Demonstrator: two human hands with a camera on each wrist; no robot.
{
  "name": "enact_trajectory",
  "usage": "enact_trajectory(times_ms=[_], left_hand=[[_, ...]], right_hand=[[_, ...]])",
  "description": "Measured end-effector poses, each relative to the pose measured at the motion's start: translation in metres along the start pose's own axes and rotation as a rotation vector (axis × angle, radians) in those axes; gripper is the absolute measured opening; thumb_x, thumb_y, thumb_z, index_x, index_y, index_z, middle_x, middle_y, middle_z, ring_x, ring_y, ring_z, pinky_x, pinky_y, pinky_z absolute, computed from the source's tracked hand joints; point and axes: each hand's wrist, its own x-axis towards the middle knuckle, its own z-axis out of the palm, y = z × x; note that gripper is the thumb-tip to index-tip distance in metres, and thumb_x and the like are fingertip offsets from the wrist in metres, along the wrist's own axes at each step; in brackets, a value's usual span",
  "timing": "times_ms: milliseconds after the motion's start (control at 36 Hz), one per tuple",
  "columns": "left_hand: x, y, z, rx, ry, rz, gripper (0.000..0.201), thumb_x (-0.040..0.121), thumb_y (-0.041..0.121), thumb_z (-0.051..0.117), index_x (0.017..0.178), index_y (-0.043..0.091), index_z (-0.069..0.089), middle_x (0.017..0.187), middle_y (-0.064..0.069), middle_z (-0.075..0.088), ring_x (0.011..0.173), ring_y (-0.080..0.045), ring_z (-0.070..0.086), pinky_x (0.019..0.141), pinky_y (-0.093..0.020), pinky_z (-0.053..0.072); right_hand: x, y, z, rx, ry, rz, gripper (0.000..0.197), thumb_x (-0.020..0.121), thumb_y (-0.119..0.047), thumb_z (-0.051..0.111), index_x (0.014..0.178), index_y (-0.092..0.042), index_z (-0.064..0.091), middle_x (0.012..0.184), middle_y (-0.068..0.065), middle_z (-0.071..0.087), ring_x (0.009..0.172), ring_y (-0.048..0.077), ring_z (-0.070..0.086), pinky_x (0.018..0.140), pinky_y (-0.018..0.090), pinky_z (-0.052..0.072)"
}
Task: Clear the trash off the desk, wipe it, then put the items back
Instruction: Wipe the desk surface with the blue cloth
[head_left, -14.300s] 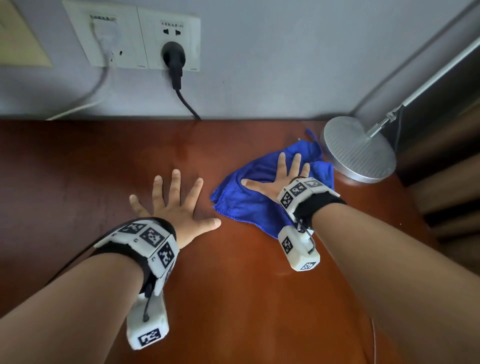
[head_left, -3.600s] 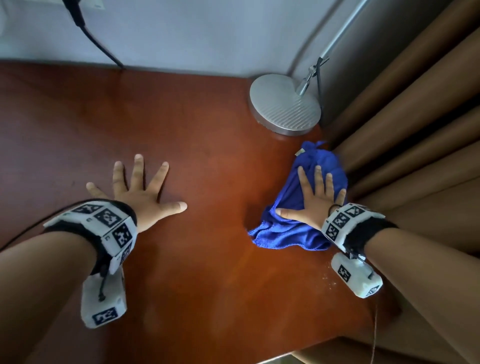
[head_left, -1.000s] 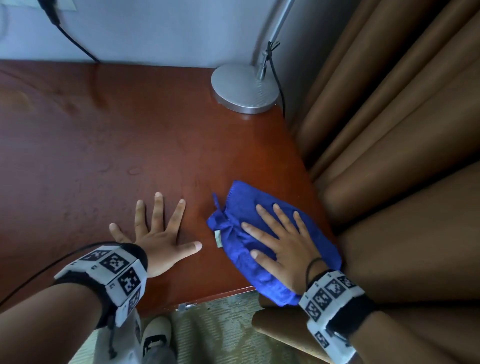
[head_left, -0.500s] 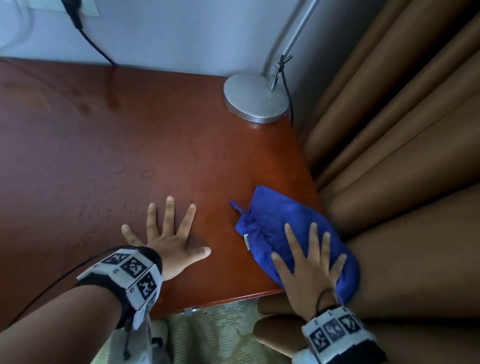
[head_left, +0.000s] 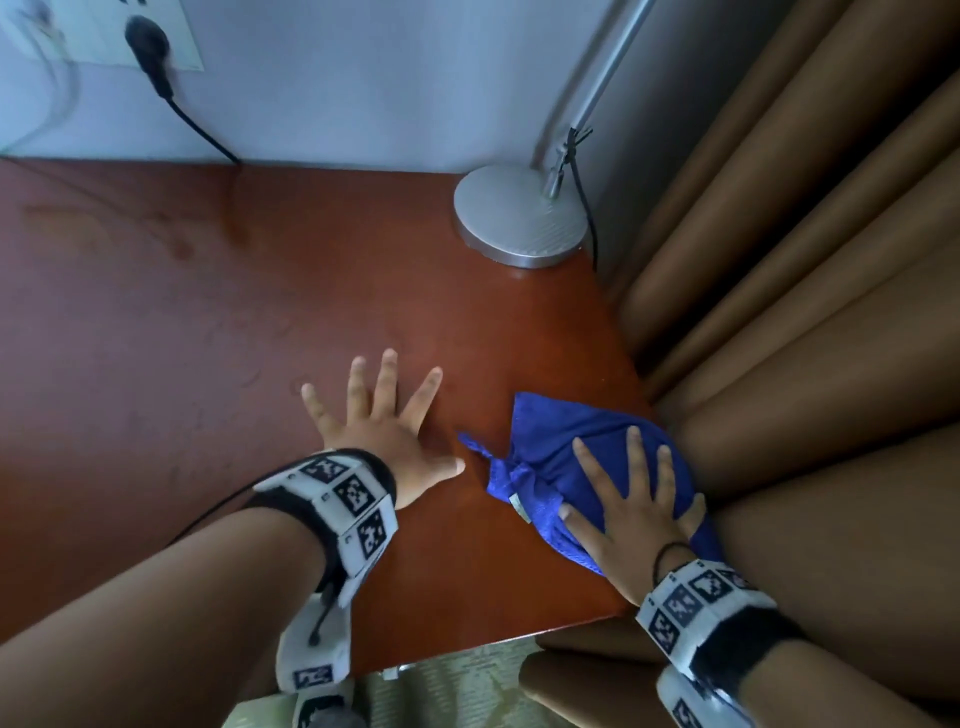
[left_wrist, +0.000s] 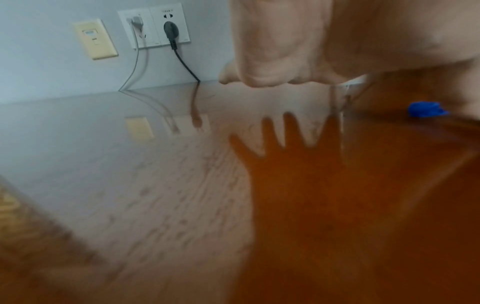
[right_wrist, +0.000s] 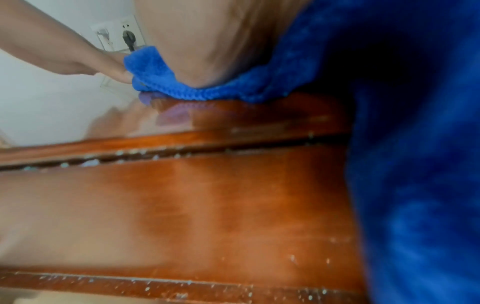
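Observation:
A blue cloth (head_left: 561, 447) lies bunched at the near right corner of the reddish-brown desk (head_left: 208, 322). My right hand (head_left: 631, 499) presses flat on it with straight, spread fingers. The cloth's right part hangs over the desk's side edge; the right wrist view shows the blue cloth (right_wrist: 415, 164) draped past the wooden edge (right_wrist: 182, 195). My left hand (head_left: 384, 426) lies flat on the bare desk just left of the cloth, fingers spread, holding nothing. In the left wrist view its palm (left_wrist: 337, 37) hovers close over the glossy desk top (left_wrist: 155, 185).
A silver lamp base (head_left: 522, 215) with its pole and black cord stands at the far right corner. Brown curtains (head_left: 805, 312) hang right against the desk's right side. A wall socket (head_left: 150, 36) with a black plug sits above the far edge. Carpet (head_left: 457, 686) shows below the near edge.
My right hand has slid the cloth along the near right corner, and its fingers now point away from me. My left hand stays flat on the desk.

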Motion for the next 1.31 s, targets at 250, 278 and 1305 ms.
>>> enact_trajectory(times_ms=[250, 278, 1305], left_hand=[[0.03, 0.003, 0.009, -0.066, -0.171, 0.06, 0.099, 0.076, 0.082, 0.038, 0.139, 0.049, -0.03, 0.144, 0.0, -0.049, 0.133, -0.031, -0.042, 0.105, -0.068, -0.016], [0.031, 0.002, 0.009, -0.067, -0.177, 0.066, 0.099, 0.076, 0.082, 0.037, 0.138, 0.048, -0.032, 0.143, 0.0, -0.05, 0.133, -0.031, -0.043, 0.105, -0.068, -0.016], [0.035, 0.0, 0.005, -0.058, -0.295, 0.107, 0.096, 0.076, 0.084, 0.03, 0.124, 0.048, -0.046, 0.131, 0.0, -0.06, 0.126, -0.034, -0.05, 0.101, -0.07, -0.018]], right_hand=[[0.047, -0.004, -0.026, 0.028, -0.003, 0.001, 0.066, 0.081, -0.077, 0.018, 0.114, -0.065, -0.037, 0.149, -0.008, -0.038, 0.142, 0.027, -0.024, 0.105, 0.061, 0.023], [0.054, -0.005, -0.029, 0.044, 0.001, 0.006, 0.065, 0.082, -0.076, 0.02, 0.114, -0.065, -0.035, 0.149, -0.009, -0.037, 0.142, 0.027, -0.023, 0.104, 0.06, 0.024], [0.236, -0.04, -0.134, 0.211, -0.028, 0.267, 0.06, 0.1, -0.047, 0.018, 0.143, -0.034, -0.023, 0.156, 0.019, 0.014, 0.136, 0.041, 0.03, 0.112, 0.051, 0.023]])
